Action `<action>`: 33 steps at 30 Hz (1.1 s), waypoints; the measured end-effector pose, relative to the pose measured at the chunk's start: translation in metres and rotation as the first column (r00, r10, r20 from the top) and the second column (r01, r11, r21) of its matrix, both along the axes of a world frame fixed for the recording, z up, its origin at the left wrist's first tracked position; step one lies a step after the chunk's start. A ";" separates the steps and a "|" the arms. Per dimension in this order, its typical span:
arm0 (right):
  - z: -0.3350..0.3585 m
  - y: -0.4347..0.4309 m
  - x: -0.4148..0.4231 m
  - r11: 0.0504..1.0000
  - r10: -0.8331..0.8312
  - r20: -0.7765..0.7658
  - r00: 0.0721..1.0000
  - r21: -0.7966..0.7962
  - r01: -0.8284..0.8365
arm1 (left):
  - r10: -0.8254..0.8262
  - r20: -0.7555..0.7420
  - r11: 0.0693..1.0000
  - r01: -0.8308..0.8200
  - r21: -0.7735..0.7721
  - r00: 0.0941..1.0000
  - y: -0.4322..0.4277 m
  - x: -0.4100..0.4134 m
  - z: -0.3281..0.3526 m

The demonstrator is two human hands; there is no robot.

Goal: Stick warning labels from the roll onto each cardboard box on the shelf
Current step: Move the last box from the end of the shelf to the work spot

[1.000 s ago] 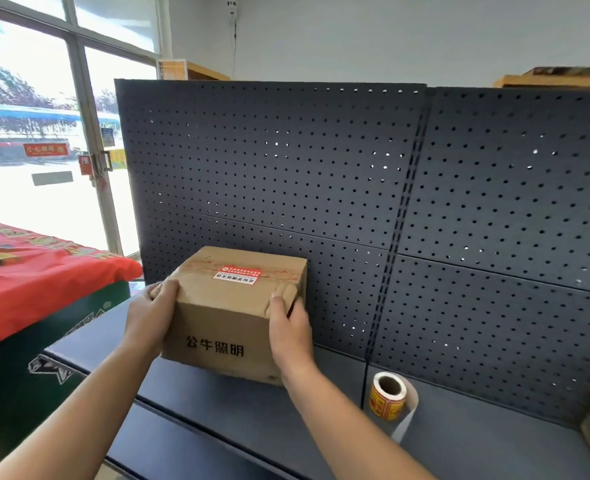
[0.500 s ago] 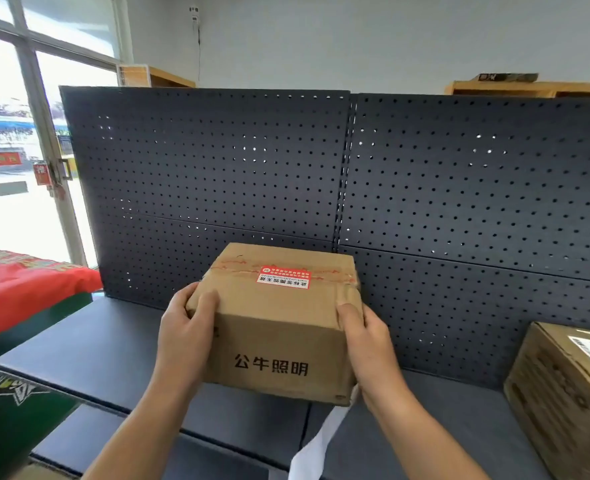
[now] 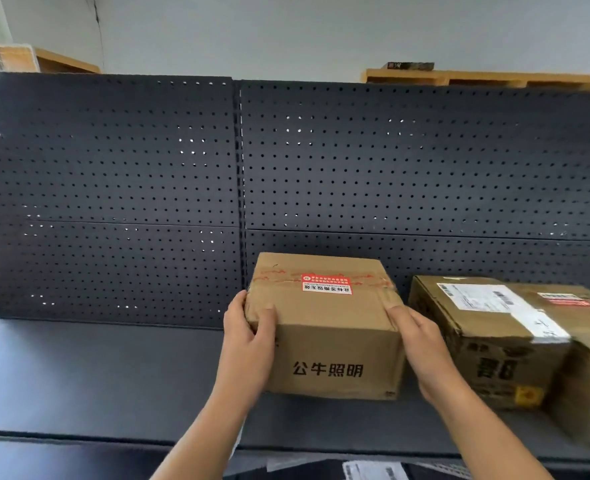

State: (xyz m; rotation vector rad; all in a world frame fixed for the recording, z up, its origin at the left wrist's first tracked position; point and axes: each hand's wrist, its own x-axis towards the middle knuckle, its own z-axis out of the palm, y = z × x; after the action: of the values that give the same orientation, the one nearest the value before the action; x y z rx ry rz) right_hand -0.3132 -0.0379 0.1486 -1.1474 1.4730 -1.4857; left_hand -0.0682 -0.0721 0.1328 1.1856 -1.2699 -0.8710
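**Pegboard back panel** (image 3: pixel 113 168). Dark sheet metal, matt, punched with a regular grid of small holes. It is two sections wide, with a vertical seam near the middle.

**Shelf** (image 3: pixel 96 375). Dark, flat and smooth, probably metal. It looks slick enough for a carton to slide along rather than need lifting.

**Large cardboard box** (image 3: pixel 494 348). Brown corrugated board, scuffed, with dented corners. It stands at the right end of the shelf against the back panel. A white shipping slip (image 3: pixel 483 296) and a red sticker (image 3: pixel 567 299) lie on its top.

**Small cardboard box** (image 3: pixel 331 341). This is the task's item.
- Position: mid-shelf, just right of the panel seam, beside the large box with a narrow gap between them. I cannot tell whether its base rests on the shelf or hangs just above it.
- Material: plain brown board, square-edged, top flaps sealed with wrinkled clear tape printed in red. Black characters are printed on the front face.
- Handling: judged light and fairly stiff at the edges and corners, softer across the panels. It is best taken by the two opposite side walls near the top corners. The tape is the one slippery patch.

**Left hand** (image 3: pixel 248 344). It grips the box's left wall, thumb hooked over the top edge.

**Right hand** (image 3: pixel 421 341). It clasps the right wall, thumb on the top corner.

**Warning label** (image 3: pixel 326 285). Small red-and-white rectangle, glossy, stuck flat across the tape on the box top.
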 end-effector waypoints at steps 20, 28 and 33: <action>-0.080 -0.015 -0.063 0.999 -0.006 -0.047 0.999 0.043 0.008 | -0.092 -0.006 0.979 0.091 0.184 0.996 -0.001 -0.068 -0.059; -0.076 -0.022 -0.052 0.970 -0.227 -0.510 0.830 -0.196 0.145 | -0.103 0.053 0.983 0.094 0.158 0.993 -0.011 -0.064 -0.066; -0.066 -0.024 -0.036 0.971 -0.225 -0.838 0.497 -0.235 0.042 | 0.172 0.233 0.979 -0.193 0.068 0.957 -0.016 -0.032 -0.092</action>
State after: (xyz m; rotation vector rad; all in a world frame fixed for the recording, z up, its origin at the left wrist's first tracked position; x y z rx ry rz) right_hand -0.3487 -0.0615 0.0824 -2.1488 2.1394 -1.1639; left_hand -0.1000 -0.0879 0.0408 1.4837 -1.2877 -0.6767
